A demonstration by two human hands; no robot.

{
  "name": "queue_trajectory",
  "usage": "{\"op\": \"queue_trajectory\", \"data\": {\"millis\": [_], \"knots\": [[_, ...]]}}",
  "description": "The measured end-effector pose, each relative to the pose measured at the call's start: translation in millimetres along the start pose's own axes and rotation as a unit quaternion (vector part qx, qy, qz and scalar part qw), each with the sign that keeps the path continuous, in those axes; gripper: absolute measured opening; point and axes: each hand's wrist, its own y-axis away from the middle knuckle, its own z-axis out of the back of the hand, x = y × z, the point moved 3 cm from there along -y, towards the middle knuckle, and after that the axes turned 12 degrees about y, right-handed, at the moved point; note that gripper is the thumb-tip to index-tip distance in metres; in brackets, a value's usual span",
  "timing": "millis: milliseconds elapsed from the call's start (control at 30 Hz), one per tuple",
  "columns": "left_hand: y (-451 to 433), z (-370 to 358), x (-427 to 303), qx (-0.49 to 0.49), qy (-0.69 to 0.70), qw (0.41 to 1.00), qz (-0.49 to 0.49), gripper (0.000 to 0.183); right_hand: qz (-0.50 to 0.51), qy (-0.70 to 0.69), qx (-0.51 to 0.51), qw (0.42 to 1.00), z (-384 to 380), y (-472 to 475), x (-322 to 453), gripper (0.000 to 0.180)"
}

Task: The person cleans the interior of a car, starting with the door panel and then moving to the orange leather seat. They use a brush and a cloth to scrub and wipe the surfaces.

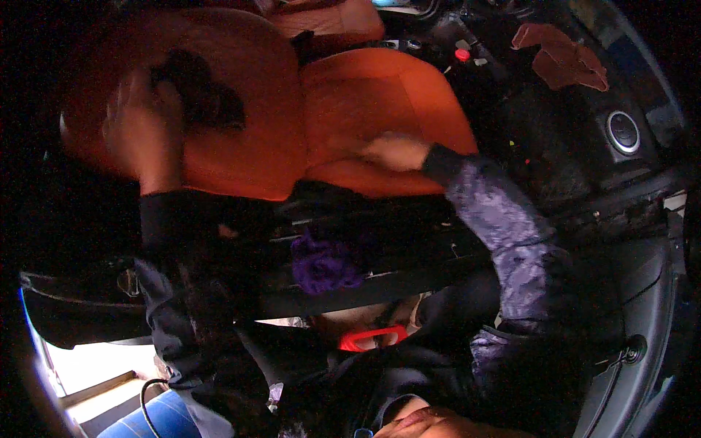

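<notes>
An orange car seat fills the upper middle of the head view, with its backrest [241,159] to the left and its cushion [383,104] to the right. My left hand [145,128] is over the backrest, blurred, its fingers around a bunched dark cloth [205,96]. The cloth lies against the orange cover. On the near side of the cushion is my right hand [397,150], palm down and also blurred. Its fingers are too smeared to make out whether they grip anything. Nearer to me, a purple cloth [323,265] lies crumpled on the dark door sill [383,282].
A brown cloth [564,57] lies on the dashboard near a round air vent [623,133]. A red cap-like thing [463,55] sits by the centre console. The car door [646,295] stands at the right. Below are a red-framed object [372,338] and a blue drum [150,419].
</notes>
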Motion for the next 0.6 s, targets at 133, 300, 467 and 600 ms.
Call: {"op": "queue_trajectory", "data": {"millis": [133,300,467,600], "knots": [[3,-3,7,0.024,-0.028,0.999,0.008,0.031,0.033,-0.021,0.05,0.998,33,0,14,0.043],[7,-6,8,-0.005,-0.034,0.999,-0.007,0.031,-0.038,-0.134,0.177,0.974,47,86,-31,0.068],[3,-3,3,0.037,-0.013,0.999,0.008,0.031,-0.063,-0.079,0.147,0.984,38,89,-41,0.055],[2,-3,0,0.081,-0.043,0.995,0.038,0.041,0.101,-0.069,0.089,0.989,24,-3,-1,0.044]]}}
